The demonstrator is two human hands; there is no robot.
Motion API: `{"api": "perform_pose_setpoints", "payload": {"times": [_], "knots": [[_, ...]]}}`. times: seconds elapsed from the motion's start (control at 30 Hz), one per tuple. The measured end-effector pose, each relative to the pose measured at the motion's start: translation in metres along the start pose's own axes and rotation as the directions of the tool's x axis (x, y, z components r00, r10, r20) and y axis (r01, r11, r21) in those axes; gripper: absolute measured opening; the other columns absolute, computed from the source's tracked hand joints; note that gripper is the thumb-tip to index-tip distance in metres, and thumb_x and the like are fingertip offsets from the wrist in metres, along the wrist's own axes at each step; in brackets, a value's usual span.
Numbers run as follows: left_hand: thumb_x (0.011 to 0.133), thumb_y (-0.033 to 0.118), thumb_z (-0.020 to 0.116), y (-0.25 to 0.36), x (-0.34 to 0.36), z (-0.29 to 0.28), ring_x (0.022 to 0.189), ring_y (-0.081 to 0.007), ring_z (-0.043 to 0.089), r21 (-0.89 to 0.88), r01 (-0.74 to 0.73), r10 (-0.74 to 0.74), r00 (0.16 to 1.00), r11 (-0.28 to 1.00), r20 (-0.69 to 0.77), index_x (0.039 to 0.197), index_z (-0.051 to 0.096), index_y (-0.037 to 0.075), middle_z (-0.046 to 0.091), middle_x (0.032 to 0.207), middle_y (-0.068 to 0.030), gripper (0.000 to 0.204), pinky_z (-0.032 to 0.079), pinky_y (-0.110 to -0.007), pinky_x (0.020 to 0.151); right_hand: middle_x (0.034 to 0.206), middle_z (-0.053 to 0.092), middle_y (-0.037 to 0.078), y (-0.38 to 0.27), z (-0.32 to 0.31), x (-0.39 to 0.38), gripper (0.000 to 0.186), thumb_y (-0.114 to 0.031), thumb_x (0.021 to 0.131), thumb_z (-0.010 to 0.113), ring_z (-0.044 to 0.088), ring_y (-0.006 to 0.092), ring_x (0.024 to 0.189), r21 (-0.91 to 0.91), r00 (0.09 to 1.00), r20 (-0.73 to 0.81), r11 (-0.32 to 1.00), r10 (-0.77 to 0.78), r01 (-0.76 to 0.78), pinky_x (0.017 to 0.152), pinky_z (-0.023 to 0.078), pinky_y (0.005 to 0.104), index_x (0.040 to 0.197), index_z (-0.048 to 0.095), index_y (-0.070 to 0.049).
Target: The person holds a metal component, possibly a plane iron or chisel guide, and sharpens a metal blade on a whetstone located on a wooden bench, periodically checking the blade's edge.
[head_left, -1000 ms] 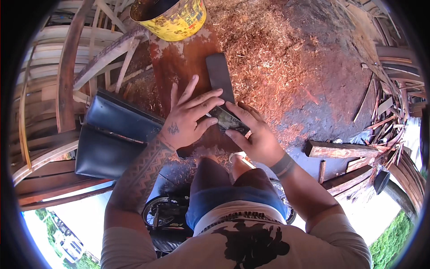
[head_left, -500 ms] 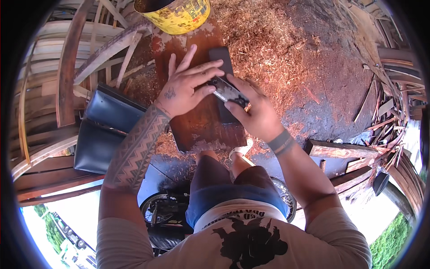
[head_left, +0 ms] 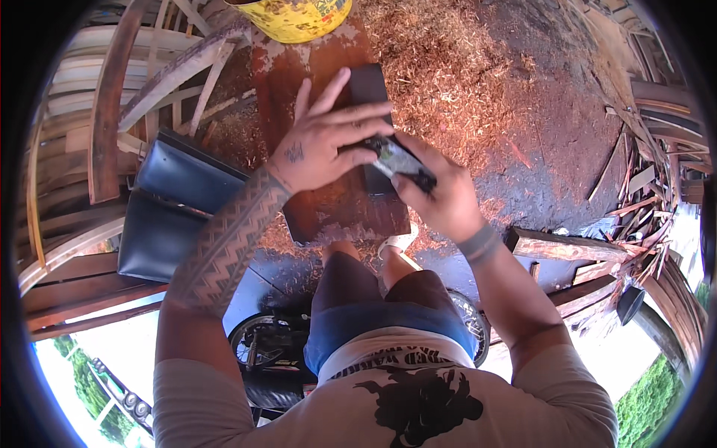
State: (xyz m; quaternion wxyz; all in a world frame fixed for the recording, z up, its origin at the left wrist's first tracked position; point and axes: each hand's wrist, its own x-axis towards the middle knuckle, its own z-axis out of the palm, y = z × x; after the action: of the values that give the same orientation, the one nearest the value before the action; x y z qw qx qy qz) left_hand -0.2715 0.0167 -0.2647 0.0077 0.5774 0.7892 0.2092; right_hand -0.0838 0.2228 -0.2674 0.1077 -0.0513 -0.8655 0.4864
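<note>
My right hand [head_left: 450, 196] grips a small flat rectangular object [head_left: 402, 161], black at the ends with a shiny grey face; its exact kind I cannot make out. Fingers spread, my left hand [head_left: 314, 153] reaches over the object's far left end, with the thumb and fingertips at or very near it. Below both hands lies a long dark rectangular piece [head_left: 367, 84], partly covered by my fingers. It rests along the right side of a reddish-brown wooden plank [head_left: 328, 213].
A yellow bucket [head_left: 302, 24] stands at the plank's far end. Wood shavings [head_left: 448, 82] cover the floor beyond. A black padded seat [head_left: 160, 231] is at the left, near stacked boards [head_left: 104, 112]. Timber offcuts [head_left: 571, 249] lie right; a motorcycle [head_left: 265, 347] is behind my legs.
Both hands and the held object have shifted slightly to the right in the picture. The view has moved a little, so the bucket sits higher. The right hand keeps its grip.
</note>
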Motion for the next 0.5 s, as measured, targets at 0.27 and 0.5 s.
{"api": "perform_pose_setpoints", "payload": {"times": [0.27,0.5], "knots": [[0.099,0.045,0.079,0.018,-0.011,0.01,0.172,-0.0349,0.02,-0.104,-0.002,0.007,0.999,0.995,0.046,0.137,0.076,0.029,0.062,0.163,0.0113,0.042,0.002,-0.073,0.132,0.104,0.08,0.024,-0.002,-0.014,-0.02,0.063,-0.017,0.091,0.082,0.082,0.0354,0.091,-0.122,0.996,0.084,0.992,0.02,-0.01,0.082,0.064,0.042,0.151,0.066,-0.006],[0.102,0.05,0.075,0.031,-0.019,0.016,0.17,-0.0343,0.026,-0.172,0.069,-0.053,0.994,0.983,0.096,0.142,0.073,0.037,0.063,0.161,0.014,0.043,0.005,-0.076,0.13,0.108,0.08,0.024,-0.001,-0.004,-0.032,0.062,-0.018,0.092,0.081,0.082,0.0362,0.092,0.068,0.999,-0.029,0.997,-0.041,0.043,0.083,0.065,0.0415,0.152,0.066,-0.012]]}}
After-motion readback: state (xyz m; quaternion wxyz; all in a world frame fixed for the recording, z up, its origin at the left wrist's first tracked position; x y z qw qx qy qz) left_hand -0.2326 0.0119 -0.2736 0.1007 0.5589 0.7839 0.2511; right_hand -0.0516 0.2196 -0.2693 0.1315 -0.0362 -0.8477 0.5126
